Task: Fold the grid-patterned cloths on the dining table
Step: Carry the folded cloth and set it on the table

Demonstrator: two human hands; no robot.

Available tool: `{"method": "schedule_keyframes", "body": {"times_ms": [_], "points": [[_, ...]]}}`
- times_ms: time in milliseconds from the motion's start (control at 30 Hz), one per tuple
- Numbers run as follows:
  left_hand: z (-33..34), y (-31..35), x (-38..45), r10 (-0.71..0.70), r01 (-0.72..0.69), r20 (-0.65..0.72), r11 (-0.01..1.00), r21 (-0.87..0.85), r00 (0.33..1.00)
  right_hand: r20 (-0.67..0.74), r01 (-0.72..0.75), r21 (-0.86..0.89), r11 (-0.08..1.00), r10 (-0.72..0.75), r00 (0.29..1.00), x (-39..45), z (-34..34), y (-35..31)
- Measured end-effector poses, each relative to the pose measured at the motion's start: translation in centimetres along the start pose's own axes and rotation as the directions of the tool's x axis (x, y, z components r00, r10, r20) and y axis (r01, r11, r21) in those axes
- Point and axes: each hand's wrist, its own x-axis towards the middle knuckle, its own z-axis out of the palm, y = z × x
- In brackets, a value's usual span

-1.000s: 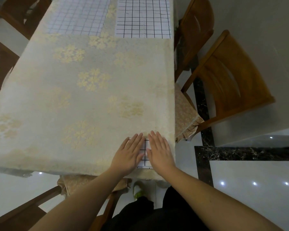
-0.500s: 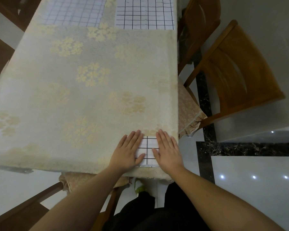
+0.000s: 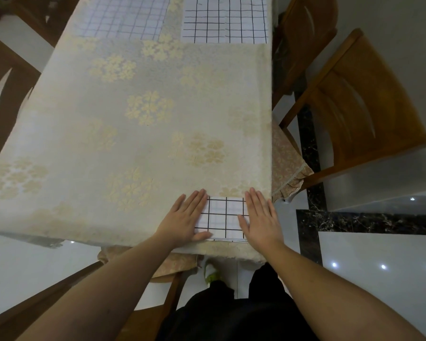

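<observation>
Pressing flat on a small folded cloth (image 3: 225, 219) at the lower middle of the frame, both hands lie with straight fingers, neither grip closed round anything. The left hand (image 3: 185, 219) covers the cloth's left edge and the right hand (image 3: 262, 220) its right edge. A second ago the two hands lay almost together with only a sliver of grid showing between them; now they have slid apart, so most of the folded square is bare. That reads as a smoothing stroke over a finished fold, and this cloth looks done.

Two more grid cloths lie unfolded at the top of the frame: a faint-lined one (image 3: 123, 17) upper left and a dark-lined one (image 3: 225, 19) upper right, just beside each other on the bench (image 3: 108, 143). Those still need folding.

No containers are in view.
</observation>
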Motion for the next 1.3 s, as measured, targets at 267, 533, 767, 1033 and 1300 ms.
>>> {"method": "schedule_keyframes", "body": {"times_ms": [267, 533, 767, 1033, 1300], "points": [[-2.7, -0.4, 0.4, 0.030, -0.034, 0.251, 0.999, 0.014, 0.968, 0.094, 0.128, -0.090, 0.988, -0.120, 0.988, -0.2, -3.9, 3.7], [-7.5, 0.9, -2.7, -0.201, 0.242, 0.202, 0.948, -0.205, 0.958, 0.192, 0.091, 0.184, 0.979, -0.127, 0.973, -5.0, -12.3, -0.6], [-11.7, 5.3, -11.1, -0.376, 0.400, 0.164, 0.903, -0.156, 0.912, 0.147, 0.288, 0.061, 0.956, -0.294, 0.944, -10.0, -15.4, -3.3], [-13.0, 15.2, -20.5, -0.541, 0.555, 0.127, 0.799, -0.230, 0.831, 0.142, 0.495, 0.041, 0.868, -0.495, 0.857, -13.6, -14.7, -3.0], [-10.0, 21.2, -29.2, -0.790, 0.734, 0.076, 0.522, -0.435, 0.608, 0.172, 0.710, 0.038, 0.703, -0.704, 0.689, -17.6, -14.2, -6.8]]}}
